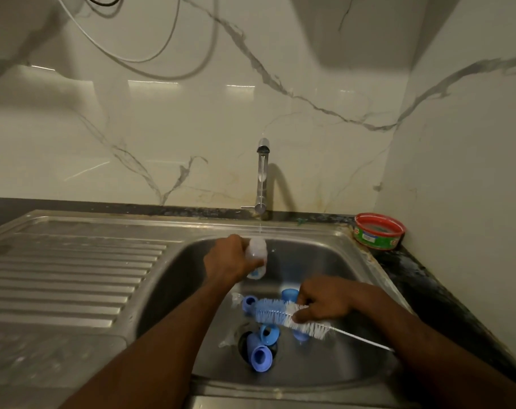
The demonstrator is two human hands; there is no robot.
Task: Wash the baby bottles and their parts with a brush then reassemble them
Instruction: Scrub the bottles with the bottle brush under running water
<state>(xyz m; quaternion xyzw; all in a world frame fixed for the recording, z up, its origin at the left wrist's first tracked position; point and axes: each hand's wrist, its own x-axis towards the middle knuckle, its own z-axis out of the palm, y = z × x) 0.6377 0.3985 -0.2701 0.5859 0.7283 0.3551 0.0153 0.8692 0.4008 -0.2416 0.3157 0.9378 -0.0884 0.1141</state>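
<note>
My left hand point(227, 259) grips a clear baby bottle point(256, 255) and holds it under a thin stream of water from the tap point(262, 178). My right hand point(324, 302) grips a bottle brush point(280, 314) with blue and white bristles by its bristle end, over the basin; the wire handle runs off to the right. Several blue bottle parts lie on the sink bottom: caps point(261, 357) and rings point(270, 335) around the drain, another piece point(289, 295) behind the brush.
The steel sink point(191, 261) has a ribbed draining board point(67, 276) on the left. A red and green round tub point(379, 231) stands on the dark counter at the back right corner. Marble-patterned walls enclose the back and right.
</note>
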